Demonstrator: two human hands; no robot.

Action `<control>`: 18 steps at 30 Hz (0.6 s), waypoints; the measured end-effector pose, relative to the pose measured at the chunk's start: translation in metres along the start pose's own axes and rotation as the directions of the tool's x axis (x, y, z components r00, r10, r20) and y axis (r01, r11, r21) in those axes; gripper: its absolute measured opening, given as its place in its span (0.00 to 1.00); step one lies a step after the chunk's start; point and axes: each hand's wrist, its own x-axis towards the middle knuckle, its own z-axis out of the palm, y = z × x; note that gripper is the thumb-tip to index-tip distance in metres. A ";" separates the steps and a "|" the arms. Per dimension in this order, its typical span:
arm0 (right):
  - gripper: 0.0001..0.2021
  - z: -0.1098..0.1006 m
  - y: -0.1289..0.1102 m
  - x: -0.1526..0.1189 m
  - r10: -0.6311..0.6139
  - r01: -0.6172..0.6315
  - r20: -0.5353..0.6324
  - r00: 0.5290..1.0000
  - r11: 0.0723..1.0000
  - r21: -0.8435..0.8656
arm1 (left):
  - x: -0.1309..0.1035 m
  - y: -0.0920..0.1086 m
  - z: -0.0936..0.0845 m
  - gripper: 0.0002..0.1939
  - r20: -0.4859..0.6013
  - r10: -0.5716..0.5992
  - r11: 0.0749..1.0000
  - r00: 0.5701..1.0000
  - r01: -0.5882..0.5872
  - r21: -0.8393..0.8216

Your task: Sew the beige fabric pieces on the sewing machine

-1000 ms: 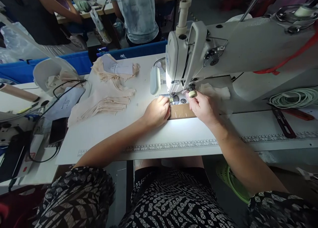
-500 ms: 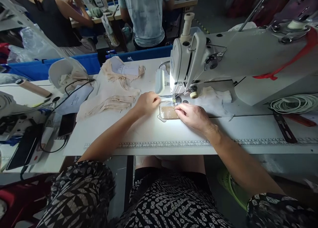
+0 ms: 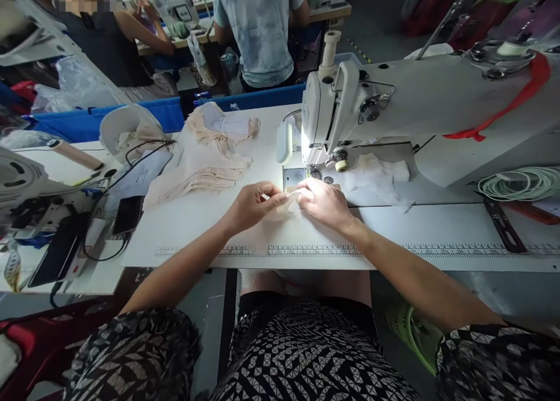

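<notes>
Two hands' worth of fingers (image 3: 276, 201) pinch a thin pale cloth (image 3: 273, 223), closed narrow on its upper edge, just in front of the sewing machine (image 3: 312, 106). The left hand (image 3: 256, 206) points its thumb and forefinger toward the right hand (image 3: 326, 206), which lies back upward, fingers bent inward, near the machine's needle. Both forearms slant in over the near edge of the table (image 3: 437, 226), elbows spread wide of the machine. Left of the machine fans a stack of pale fabric pieces (image 3: 196, 176); under its arm lies crumpled white fabric (image 3: 380, 171); to its right sits coiled cord (image 3: 520, 182). Beyond the machine, a co-worker's grey-blue shirt (image 3: 265, 37) shows.
</notes>
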 end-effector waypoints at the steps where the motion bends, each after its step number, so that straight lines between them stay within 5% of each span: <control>1: 0.06 -0.002 0.000 0.000 -0.031 0.031 0.001 1.000 0.998 0.049 | -0.008 -0.001 -0.001 0.18 -0.048 -0.008 1.000 0.999 0.008 -0.006; 4: 0.10 -0.012 0.007 -0.002 -0.104 0.093 0.024 0.994 0.955 0.281 | -0.024 -0.014 -0.010 0.18 -0.148 -0.100 0.995 0.984 0.097 -0.028; 7: 0.09 -0.017 0.018 -0.005 -0.154 0.105 0.101 0.983 0.919 0.381 | -0.029 -0.032 -0.029 0.18 -0.067 -0.207 0.977 0.976 0.210 0.040; 12: 0.14 -0.009 0.030 -0.007 -0.245 0.246 0.021 0.969 0.967 -0.065 | -0.019 -0.045 -0.056 0.07 -0.092 -0.212 0.804 0.973 0.227 0.549; 15: 0.16 -0.006 0.034 -0.009 -0.245 0.238 0.007 0.970 0.935 -0.263 | 0.001 -0.046 -0.061 0.07 -0.167 -0.055 0.655 0.984 0.162 0.739; 18: 0.15 -0.010 0.039 -0.010 -0.253 0.243 0.000 0.968 0.931 -0.274 | 0.026 -0.055 -0.065 0.12 -0.179 0.090 0.543 0.980 0.102 0.834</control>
